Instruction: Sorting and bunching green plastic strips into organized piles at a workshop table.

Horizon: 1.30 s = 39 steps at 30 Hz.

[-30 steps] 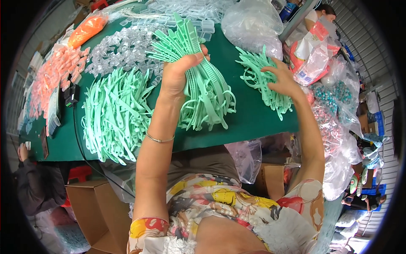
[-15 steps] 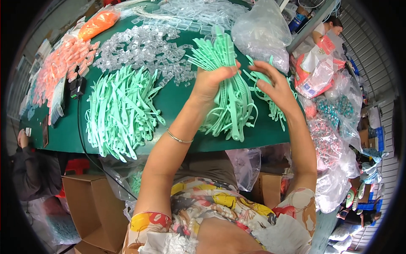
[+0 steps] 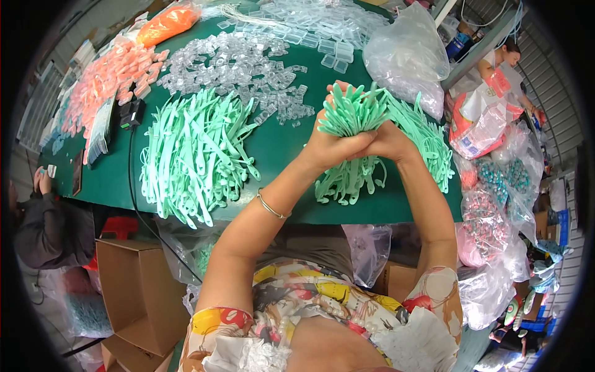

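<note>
A thick bundle of mint-green plastic straps (image 3: 353, 113) stands gathered over the front of the table, its ends fanned upward. My left hand (image 3: 331, 144) is wrapped round the bundle from the left, its thumb across the near side. Against the right side of the same bundle my right hand (image 3: 394, 144) is cupped, its fingers mostly hidden behind the straps. The lower ends of the straps hang below my hands near the table edge. To the left lies a big loose pile of the same straps (image 3: 195, 158); another pile (image 3: 431, 139) is just right of my right hand.
Clear plastic pieces (image 3: 232, 65) spread behind the left pile, with coral pieces (image 3: 114, 74) farther left. A black box with a cable (image 3: 131, 115) lies between. A clear bag (image 3: 406, 56) stands back right. Another person's hand (image 3: 42, 181) is at far left, by an open carton (image 3: 127, 297) below.
My right hand has come in from the right onto the bundle. The bundle has tilted, its fanned tips now nearer my view, and a strap pile on the right shows more fully.
</note>
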{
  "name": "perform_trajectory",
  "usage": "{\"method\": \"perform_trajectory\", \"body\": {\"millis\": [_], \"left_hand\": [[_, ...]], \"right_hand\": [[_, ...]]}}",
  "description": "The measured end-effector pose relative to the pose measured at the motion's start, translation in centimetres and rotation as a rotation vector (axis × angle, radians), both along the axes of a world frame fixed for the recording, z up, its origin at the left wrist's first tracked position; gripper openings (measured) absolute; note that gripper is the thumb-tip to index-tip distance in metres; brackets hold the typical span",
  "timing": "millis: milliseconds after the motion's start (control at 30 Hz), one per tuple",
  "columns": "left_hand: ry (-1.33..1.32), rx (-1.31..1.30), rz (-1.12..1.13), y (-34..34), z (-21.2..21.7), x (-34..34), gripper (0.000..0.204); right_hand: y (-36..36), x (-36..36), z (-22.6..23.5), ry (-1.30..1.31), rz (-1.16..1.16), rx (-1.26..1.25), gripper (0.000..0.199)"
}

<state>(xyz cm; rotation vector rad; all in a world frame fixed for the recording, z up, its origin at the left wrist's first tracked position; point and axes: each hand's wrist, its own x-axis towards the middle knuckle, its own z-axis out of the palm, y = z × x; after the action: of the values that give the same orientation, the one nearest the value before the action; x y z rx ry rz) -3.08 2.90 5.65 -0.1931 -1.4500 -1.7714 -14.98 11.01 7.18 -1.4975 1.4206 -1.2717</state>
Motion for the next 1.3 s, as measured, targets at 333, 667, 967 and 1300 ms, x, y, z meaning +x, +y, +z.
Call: {"method": "perform_trajectory", "body": {"millis": [333,667,967,1300], "left_hand": [[-0.352,-0.977,0.623,-1.7,1.0,1.4,0.075],[-0.658,-1.042,0.395,-3.0,1.6,1.2,0.076],[-0.367,-0.223,-0.049,-0.9,-2.5,3.2,0.067],[-0.488,-0.130,-0.144,1.6,-3.8,2.5,0.061]], "right_hand": [[2.3,0.5,-1.9,-0.009,-0.062,-0.063,0.069],[1.3,1.8,-2.8,-0.378,-0.202,-0.129,0.061],[0.7,1.1,-2.6,-0.648,-0.147,-0.019,0.037],[2.7,1.0,0.5,-0.584,-0.367,-0.057,0.026]]}}
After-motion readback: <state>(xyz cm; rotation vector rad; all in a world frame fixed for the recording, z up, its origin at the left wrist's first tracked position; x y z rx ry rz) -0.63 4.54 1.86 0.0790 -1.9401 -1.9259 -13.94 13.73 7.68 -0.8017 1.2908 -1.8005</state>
